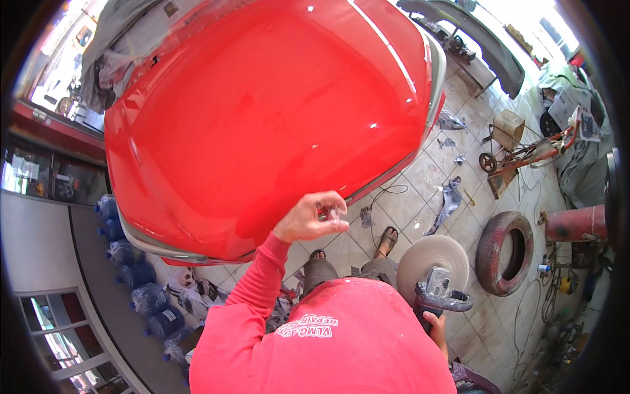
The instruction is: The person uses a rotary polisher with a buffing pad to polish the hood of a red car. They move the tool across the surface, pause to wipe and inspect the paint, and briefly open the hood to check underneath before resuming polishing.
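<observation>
A polisher (443, 301) with a large, round, off-white buffing pad (420, 259) is in my right hand (437, 327), at my right side above the tiled floor. My fingers wrap its handle, partly hidden below the tool, and the pad is clear of the car. In front of me stands a glossy red car hood (262, 125) with light reflections and faint smudges. My left hand (307, 218) is raised by the hood's near edge, its fingers loosely curled and the thumb apart. Nothing shows between them.
A worn tire (504, 253) lies to the right, near a red cylinder (576, 224) and a hand cart (535, 154). Blue water jugs (136, 274) line the left wall. Plastic scraps (449, 205) and a thin cable (394, 189) lie on the tiles.
</observation>
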Motion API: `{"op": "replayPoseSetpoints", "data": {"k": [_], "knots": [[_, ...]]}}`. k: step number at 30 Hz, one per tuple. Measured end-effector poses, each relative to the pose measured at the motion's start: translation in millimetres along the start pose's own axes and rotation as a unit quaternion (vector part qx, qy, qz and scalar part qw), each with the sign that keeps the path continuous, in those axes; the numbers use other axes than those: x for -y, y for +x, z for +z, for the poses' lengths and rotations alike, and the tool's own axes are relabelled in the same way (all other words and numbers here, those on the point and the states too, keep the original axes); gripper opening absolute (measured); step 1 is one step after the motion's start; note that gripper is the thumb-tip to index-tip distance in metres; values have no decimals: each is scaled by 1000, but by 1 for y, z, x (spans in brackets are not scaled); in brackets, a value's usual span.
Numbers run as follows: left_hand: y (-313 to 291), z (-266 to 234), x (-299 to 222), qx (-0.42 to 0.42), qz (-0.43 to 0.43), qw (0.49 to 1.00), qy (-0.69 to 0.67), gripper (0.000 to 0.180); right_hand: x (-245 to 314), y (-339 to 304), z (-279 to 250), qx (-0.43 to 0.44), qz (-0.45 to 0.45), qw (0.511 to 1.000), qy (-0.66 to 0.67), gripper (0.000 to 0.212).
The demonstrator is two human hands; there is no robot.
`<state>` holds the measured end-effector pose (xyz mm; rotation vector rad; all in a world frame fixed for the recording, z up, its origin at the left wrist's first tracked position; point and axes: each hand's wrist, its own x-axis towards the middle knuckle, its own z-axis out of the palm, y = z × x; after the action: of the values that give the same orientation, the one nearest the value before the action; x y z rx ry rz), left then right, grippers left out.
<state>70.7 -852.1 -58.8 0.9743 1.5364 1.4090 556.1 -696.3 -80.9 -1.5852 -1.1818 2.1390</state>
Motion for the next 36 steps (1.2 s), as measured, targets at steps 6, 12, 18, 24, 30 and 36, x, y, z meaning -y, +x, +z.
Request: {"op": "replayPoseSetpoints", "data": {"k": [6, 12, 18, 24, 30, 36], "knots": [[128, 46, -44, -75, 50, 987, 137, 36, 56, 59, -50, 3, 18, 998, 64, 56], [230, 92, -54, -92, 97, 919, 371, 43, 117, 110, -126, -7, -19, 997, 79, 63], [296, 101, -104, -124, 54, 875, 464, 49, 123, 156, -214, 15, -16, 998, 64, 78], [358, 67, -141, -15, -82, 889, 451, 51, 160, 213, -227, -2, -21, 997, 68, 78], [463, 5, -122, -228, -16, 848, 478, 59, 211, 263, -226, -26, -37, 996, 78, 78], [529, 20, -90, -149, -146, 765, 610, 54, 266, 316, -235, -81, -49, 991, 92, 78]]}}
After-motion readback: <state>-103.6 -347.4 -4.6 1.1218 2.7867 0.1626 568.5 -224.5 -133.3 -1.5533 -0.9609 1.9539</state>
